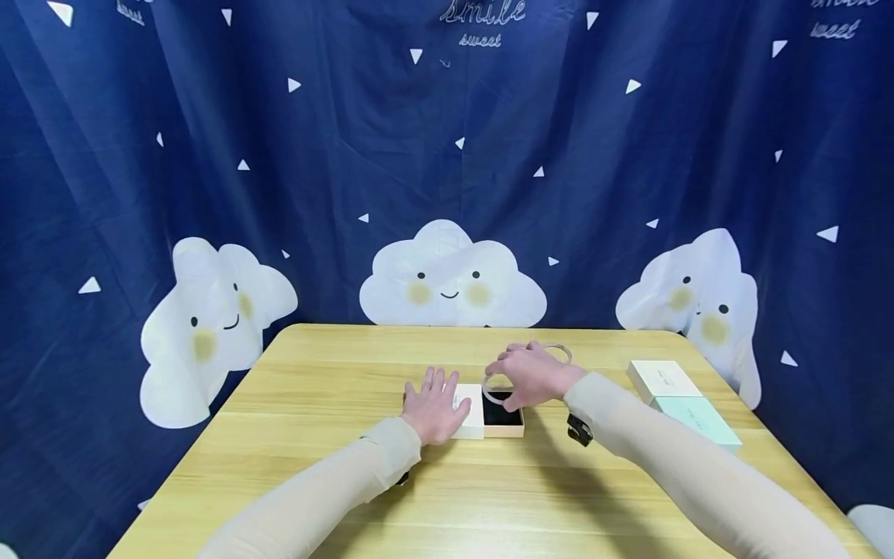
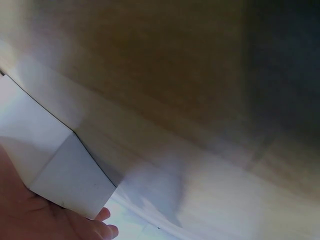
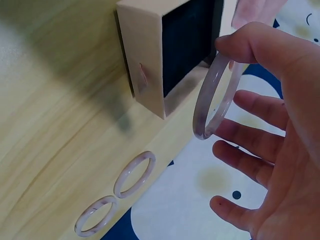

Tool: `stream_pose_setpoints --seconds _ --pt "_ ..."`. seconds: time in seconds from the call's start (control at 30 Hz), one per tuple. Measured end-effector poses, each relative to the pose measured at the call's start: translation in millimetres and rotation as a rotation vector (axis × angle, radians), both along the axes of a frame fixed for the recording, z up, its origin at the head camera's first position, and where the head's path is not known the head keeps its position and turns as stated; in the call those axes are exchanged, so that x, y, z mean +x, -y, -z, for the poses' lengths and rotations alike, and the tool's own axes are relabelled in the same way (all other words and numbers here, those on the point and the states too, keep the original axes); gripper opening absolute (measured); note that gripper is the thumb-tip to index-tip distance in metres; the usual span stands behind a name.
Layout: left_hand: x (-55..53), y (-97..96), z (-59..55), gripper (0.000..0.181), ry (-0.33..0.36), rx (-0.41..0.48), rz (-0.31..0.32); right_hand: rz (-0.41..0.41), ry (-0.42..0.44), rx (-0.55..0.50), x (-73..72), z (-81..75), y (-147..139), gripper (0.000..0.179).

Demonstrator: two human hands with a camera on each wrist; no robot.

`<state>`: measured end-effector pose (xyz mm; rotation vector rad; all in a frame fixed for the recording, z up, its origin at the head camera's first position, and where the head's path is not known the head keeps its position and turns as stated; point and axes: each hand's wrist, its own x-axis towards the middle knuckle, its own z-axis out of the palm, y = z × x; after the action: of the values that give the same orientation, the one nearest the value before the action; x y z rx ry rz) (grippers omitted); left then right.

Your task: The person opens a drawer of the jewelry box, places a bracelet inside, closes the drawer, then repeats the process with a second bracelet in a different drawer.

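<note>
A drawer-style box lies on the table, its white sleeve (image 1: 472, 411) at the left and its pink drawer (image 3: 141, 55) with black lining pulled out to the right. My left hand (image 1: 434, 411) rests over the left part of the sleeve, fingers stretched toward the far side, thumb on top. In the left wrist view the sleeve's white side (image 2: 72, 175) shows against the palm. Between thumb and fingers, my right hand (image 1: 534, 376) pinches a pale, translucent bangle (image 3: 203, 107), tilted upright over the open drawer. The other fingers are spread loosely.
Two similar bangles, a nearer one (image 3: 135, 175) and another (image 3: 96, 216), lie on the table beyond the box. At the right stand a white box (image 1: 663, 379) and a mint-green box (image 1: 697, 419), side by side. A dark blue curtain (image 1: 447, 155) hangs behind the table.
</note>
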<state>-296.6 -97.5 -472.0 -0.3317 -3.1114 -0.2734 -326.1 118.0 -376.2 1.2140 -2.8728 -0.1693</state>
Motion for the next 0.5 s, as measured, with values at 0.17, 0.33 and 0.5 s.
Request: stream_pose_setpoints --seconds 0.17,0.33,0.5 --pt "1.5 -0.9 -2.3 0.073 0.015 -0.012 -0.001 -0.009 -0.020 0.015 3.3 5.0 -1.5 0.055" --pt "1.2 -0.6 -1.3 0.073 0.012 -0.004 0.004 -0.007 -0.027 0.017 5.3 7.7 -3.3 0.054" --pt "-1.2 0.7 2.2 0.074 0.003 0.003 0.004 -0.018 -0.020 0.014 6.7 8.6 -4.1 0.055"
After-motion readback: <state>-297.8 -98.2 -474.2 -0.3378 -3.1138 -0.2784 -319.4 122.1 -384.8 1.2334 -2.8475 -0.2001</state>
